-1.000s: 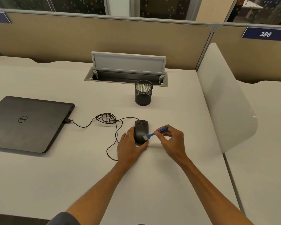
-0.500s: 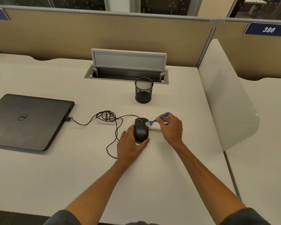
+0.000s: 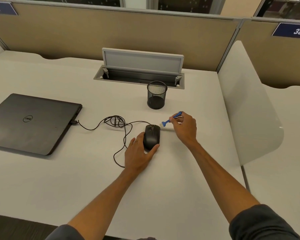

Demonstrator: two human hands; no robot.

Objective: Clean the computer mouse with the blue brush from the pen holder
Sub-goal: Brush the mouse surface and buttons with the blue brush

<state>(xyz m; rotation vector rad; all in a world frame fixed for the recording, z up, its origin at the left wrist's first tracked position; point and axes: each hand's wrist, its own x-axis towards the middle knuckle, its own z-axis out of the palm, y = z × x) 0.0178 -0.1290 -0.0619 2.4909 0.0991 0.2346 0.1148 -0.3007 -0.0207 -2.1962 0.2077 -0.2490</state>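
- Holding the blue brush (image 3: 172, 118) in a pinch of thumb and fingertips, the right hand (image 3: 185, 127) hovers just right of and beyond the computer mouse (image 3: 151, 135), handle pointing up and away to the right, pale bristles toward the mouse's front right corner.
- Bristles sit just off that corner; touching or not, I cannot tell.
- Left hand (image 3: 139, 153) lies open over the mouse's near left side, fingers spread loosely, steadying it on the desk (image 3: 59, 179).
- Mouse's long axis runs away from the person, cable (image 3: 114, 121) leading left to the laptop (image 3: 28, 123).
- Next stroke, likely, pulls down and left from the brush along that axis.
- Pen holder (image 3: 156, 95) stands behind, apart.
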